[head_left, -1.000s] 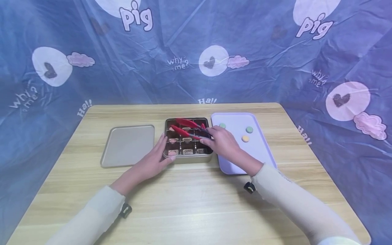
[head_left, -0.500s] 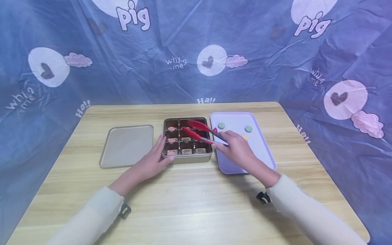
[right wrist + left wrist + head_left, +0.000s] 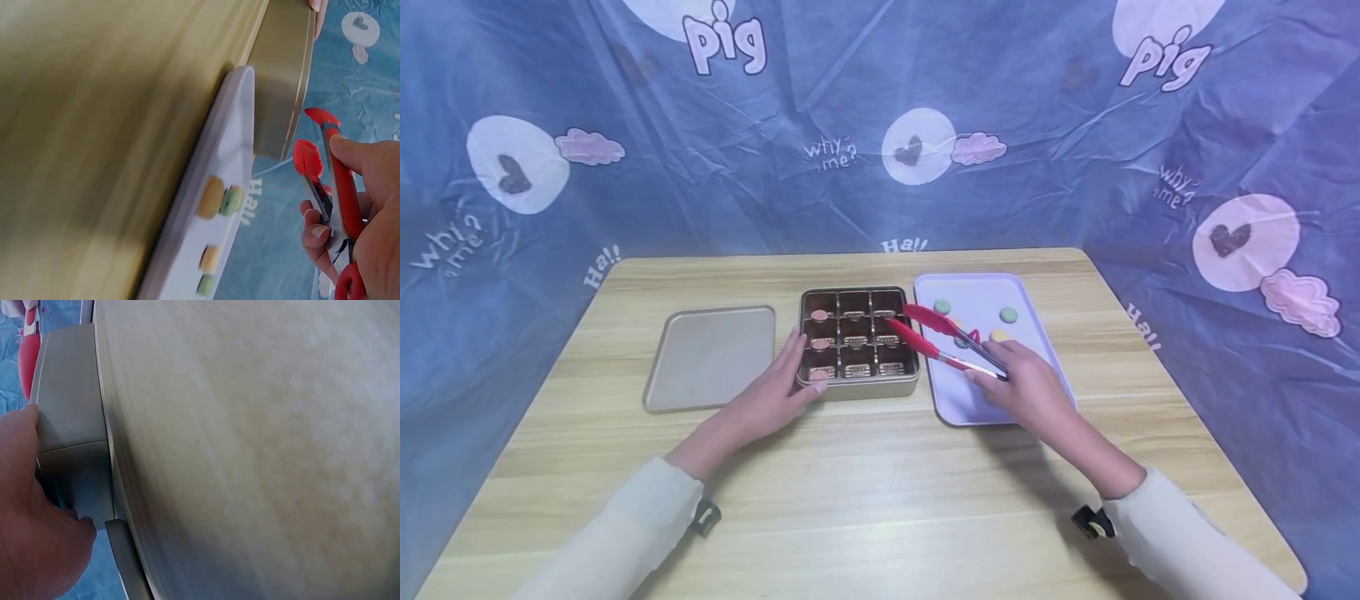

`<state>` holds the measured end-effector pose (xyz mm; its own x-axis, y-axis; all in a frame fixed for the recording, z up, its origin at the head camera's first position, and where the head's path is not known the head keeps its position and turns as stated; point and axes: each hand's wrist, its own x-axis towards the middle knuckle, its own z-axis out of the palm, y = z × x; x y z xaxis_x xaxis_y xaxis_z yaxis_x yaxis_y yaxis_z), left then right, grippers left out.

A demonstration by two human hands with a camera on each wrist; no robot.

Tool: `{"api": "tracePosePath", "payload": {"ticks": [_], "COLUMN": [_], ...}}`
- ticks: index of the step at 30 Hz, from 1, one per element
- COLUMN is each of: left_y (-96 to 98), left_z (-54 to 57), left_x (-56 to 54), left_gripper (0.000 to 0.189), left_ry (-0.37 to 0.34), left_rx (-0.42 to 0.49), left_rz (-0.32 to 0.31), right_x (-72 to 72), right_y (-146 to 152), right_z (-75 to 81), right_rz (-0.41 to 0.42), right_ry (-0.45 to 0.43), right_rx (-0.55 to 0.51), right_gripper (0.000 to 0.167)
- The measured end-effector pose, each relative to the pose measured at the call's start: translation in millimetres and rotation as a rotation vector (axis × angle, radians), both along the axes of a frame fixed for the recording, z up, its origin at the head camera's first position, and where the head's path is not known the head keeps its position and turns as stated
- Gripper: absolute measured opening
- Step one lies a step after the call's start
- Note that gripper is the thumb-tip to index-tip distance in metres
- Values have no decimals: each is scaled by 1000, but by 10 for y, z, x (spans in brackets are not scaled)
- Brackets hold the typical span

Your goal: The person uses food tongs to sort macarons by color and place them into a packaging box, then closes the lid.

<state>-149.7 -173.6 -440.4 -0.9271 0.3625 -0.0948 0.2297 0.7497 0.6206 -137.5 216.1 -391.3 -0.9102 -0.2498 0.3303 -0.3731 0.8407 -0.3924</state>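
My right hand [image 3: 1032,389] grips a pair of red-tipped tongs [image 3: 929,319] by the handles. The tongs' tips are spread and hold nothing; they overlap the right edge of the divided tin [image 3: 859,389] in the head view. At the tin's front left corner, my left hand [image 3: 767,395] rests with straight fingers along the side and the thumb at the front. Pink macarons [image 3: 820,343] sit in the tin's left column of compartments. Several green macarons [image 3: 1008,315] and yellow macarons [image 3: 209,258] lie on the lilac tray [image 3: 958,408], some partly hidden behind the tongs.
A flat beige lid [image 3: 711,358] lies on the wooden table [image 3: 850,500] to the left of the tin. The tray stands close against the tin's right side. A blue printed cloth [image 3: 820,83] hangs behind and at both sides.
My right hand has moved right with the tongs, drawing their tips from over the tin's left compartments to its right edge and the tray. The left hand stays at the tin.
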Motion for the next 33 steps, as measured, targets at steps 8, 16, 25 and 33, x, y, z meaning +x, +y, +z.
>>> {"api": "tracePosePath", "payload": {"ticks": [8, 16, 25, 33], "left_y": [0, -3, 6, 12], "left_z": [4, 20, 28, 43], "left_x": [14, 17, 15, 12], "left_gripper": [97, 98, 97, 96], "left_ry": [-2, 0, 0, -16], "left_rx": [-4, -7, -5, 7], "left_rz": [1, -2, -2, 0], "right_x": [154, 256, 301, 338], "right_y": [247, 501, 800, 973], "right_z": [-28, -28, -74, -102], "right_rz": [-56, -125, -170, -226], "right_ry": [-15, -29, 3, -34], "right_rx": [10, 27, 71, 116], "right_gripper": [54, 52, 55, 57]}}
